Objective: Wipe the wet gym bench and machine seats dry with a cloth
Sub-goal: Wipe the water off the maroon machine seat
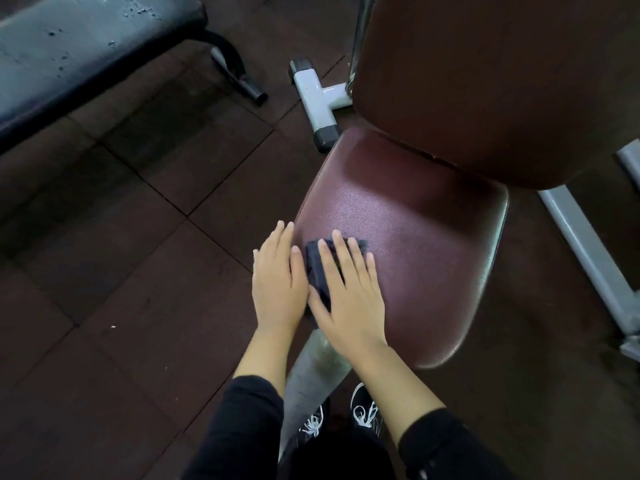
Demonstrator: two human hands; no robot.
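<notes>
The person stands at a maroon machine seat [408, 237] and works a small dark cloth [317, 271] over its near left corner. The right hand [346, 292] lies flat on the cloth with straight, spread fingers, pressing it onto the vinyl; nothing is pinched or gripped. The left hand [278, 282] rests beside it on the seat's left edge, fingers also straight and together, touching the edge of the cloth or lying just against it; which of the 2 cannot be told. Both hands are slightly blurred, which suggests a wiping stroke under way.

As for progress, the job looks partly done at best. The seat shows a dull sheen but no clear droplets, so how much of it is already dry cannot be judged; the cloth covers only the front left part, and the rest of the pad towards the maroon backrest [502, 81] is probably left to cover. The backrest shows no visible water. At the upper left, well apart from the seat, the grey flat bench [69, 53] carries dark specks and pale flecks that may be drops or wear. If they are water, that bench remains to be wiped.
</notes>
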